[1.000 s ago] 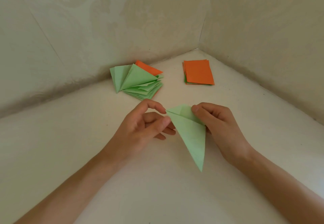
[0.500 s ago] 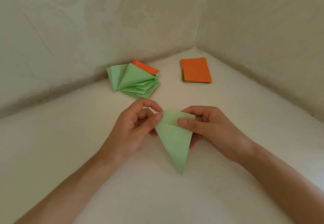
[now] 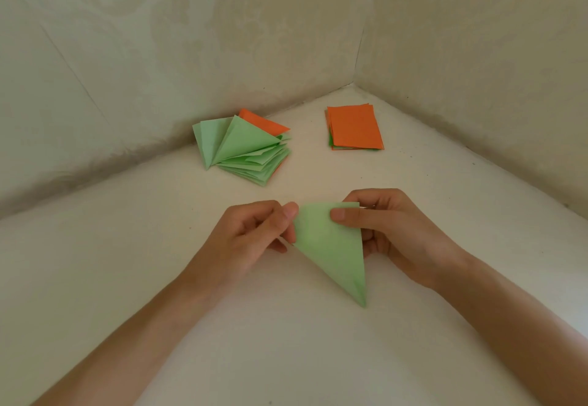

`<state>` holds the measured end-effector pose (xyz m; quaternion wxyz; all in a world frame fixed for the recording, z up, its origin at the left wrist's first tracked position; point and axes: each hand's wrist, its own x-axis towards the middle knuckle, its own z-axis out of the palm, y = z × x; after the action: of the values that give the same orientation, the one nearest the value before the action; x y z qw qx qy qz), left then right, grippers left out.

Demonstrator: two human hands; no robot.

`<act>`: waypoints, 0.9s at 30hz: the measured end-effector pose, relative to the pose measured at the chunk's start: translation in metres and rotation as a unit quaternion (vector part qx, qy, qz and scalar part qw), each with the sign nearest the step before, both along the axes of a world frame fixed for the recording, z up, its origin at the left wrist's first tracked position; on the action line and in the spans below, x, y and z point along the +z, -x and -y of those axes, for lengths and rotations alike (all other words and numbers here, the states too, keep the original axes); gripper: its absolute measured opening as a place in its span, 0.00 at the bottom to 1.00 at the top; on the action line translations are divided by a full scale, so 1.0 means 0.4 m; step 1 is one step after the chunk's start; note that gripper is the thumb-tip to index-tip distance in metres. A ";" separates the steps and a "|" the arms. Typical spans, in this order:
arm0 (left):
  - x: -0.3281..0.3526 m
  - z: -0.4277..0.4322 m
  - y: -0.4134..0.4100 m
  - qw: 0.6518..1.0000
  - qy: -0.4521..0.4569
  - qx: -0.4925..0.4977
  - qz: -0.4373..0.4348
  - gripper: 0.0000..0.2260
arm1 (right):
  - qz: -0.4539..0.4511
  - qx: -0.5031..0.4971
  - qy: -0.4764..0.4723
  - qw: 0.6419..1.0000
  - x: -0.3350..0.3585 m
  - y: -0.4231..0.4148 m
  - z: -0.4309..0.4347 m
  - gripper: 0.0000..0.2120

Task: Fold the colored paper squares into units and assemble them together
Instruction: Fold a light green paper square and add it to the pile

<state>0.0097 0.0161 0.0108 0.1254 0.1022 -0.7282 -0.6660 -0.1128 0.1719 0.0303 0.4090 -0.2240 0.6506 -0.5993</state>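
A light green paper unit [image 3: 334,246], folded into a long narrow triangle, is held just above the white surface with its tip pointing toward me. My left hand [image 3: 251,234] pinches its upper left corner between thumb and fingers. My right hand [image 3: 388,230] grips its top right edge, thumb lying across the front face. The paper's front face looks smooth and flat.
A pile of folded green units with an orange one beneath [image 3: 245,148] lies at the back left near the wall. A stack of flat orange sheets over green ones [image 3: 353,127] sits in the far corner. Walls close the surface at the back and right.
The small flap at the paper's top has been folded flat. The unit has turned so its plain face shows, and both hands have shifted their grip on its top.
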 end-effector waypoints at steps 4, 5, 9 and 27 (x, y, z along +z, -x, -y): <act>-0.011 0.000 0.006 0.999 -0.040 0.026 0.011 0.08 | -0.045 -0.026 0.004 0.999 -0.007 -0.002 0.004 0.05; -0.012 0.000 0.007 0.998 -0.055 0.025 0.004 0.09 | -0.059 -0.033 0.007 0.998 -0.010 -0.003 0.005 0.06; -0.004 0.003 0.007 0.997 -0.072 0.018 -0.011 0.12 | -0.085 -0.049 0.018 0.995 -0.019 -0.006 0.006 0.07; 0.010 -0.002 0.006 0.995 -0.076 0.067 -0.025 0.09 | -0.110 -0.045 0.053 0.992 -0.016 -0.015 0.008 0.04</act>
<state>0.0074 0.0169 0.0146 0.1798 0.1434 -0.6634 -0.7120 -0.1069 0.1685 0.0240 0.2955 -0.2800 0.6685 -0.6224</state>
